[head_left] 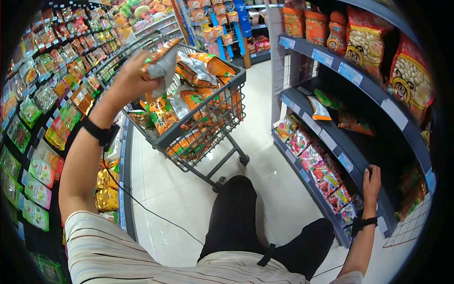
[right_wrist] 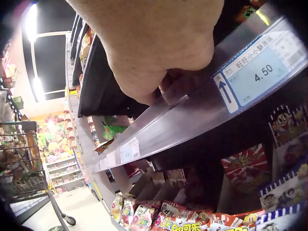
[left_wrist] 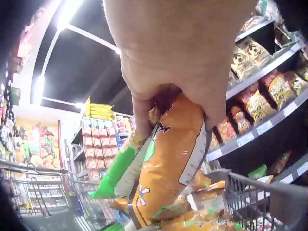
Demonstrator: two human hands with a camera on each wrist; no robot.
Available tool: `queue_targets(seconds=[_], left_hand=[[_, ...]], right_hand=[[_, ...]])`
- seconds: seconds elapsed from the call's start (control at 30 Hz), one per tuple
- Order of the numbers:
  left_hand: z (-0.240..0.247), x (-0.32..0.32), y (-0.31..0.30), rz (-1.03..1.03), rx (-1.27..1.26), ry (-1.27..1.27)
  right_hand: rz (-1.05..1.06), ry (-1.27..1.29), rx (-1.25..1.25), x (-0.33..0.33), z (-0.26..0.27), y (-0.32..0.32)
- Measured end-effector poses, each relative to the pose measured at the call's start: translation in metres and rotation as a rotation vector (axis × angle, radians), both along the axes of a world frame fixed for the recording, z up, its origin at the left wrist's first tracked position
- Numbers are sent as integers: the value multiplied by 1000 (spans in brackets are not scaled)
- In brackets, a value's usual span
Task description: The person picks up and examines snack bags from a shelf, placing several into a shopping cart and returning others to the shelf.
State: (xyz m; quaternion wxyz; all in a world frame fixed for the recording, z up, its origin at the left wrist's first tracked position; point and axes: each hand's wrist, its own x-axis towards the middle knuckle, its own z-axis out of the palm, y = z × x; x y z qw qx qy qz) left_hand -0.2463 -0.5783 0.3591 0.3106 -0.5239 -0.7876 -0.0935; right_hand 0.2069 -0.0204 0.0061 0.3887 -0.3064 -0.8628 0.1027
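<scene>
My left hand (head_left: 130, 79) is raised above the shopping cart and grips snack bags by their upper ends. In the left wrist view an orange snack bag (left_wrist: 166, 161) hangs from the fingers, with a green-ended snack bag (left_wrist: 118, 168) beside it. Silver backing shows on the held bags in the head view. Below them, the shopping cart (head_left: 239, 78) holds a heap of similar orange bags (head_left: 194, 102). Over at the right, my right hand (head_left: 372, 182) holds the front edge of a dark shelf (right_wrist: 187, 118), fingers curled over the lip beside a price label (right_wrist: 262, 72).
A few snack bags (head_left: 319, 108) lie on the dark shelf's far part. Colourful candy packs (head_left: 314, 161) line the shelf below, and large bags (head_left: 366, 42) stand above. Another packed shelf wall (head_left: 42, 99) runs along the left. Tiled floor (head_left: 161, 189) lies between, crossed by a cable (head_left: 156, 215).
</scene>
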Motion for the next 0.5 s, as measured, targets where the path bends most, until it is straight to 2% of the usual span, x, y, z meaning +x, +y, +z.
queue_targets(seconds=[0.1, 0.2, 0.33, 0.5], left_hand=[[24, 23, -1, -51, 74, 146], [48, 76, 26, -59, 2, 412], [41, 137, 80, -155, -114, 460], [-18, 205, 167, -487, -344, 251]], right_hand=[[-5, 8, 21, 1, -2, 1], [2, 13, 76, 1, -9, 9], [-23, 28, 8, 1, -5, 4], [-64, 30, -2, 2, -4, -1]])
